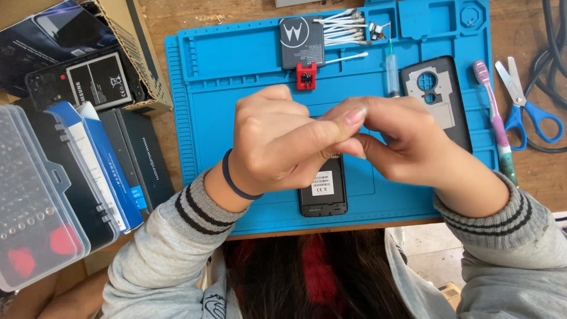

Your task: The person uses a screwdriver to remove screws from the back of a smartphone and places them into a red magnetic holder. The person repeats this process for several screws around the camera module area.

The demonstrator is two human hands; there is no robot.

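My left hand [277, 139] and my right hand [401, 139] meet above the middle of a blue work mat [224, 71]. Their fingertips pinch together around something too small to make out. Under them lies an opened black phone [323, 192] with a white label, its lower end showing. A black phone back cover [440, 97] lies just right of my right hand. Beyond my hands are a dark battery [301, 38], a small red part [306, 75], several cotton swabs [345, 26] and a syringe [392, 71].
A toothbrush [495, 118] and blue-handled scissors [525, 103] lie right of the mat, with black cables [549, 35] beyond. At the left are a cardboard box [127, 47] holding a battery [97, 80], dark boxes [139, 156] and a clear plastic bit case [32, 201].
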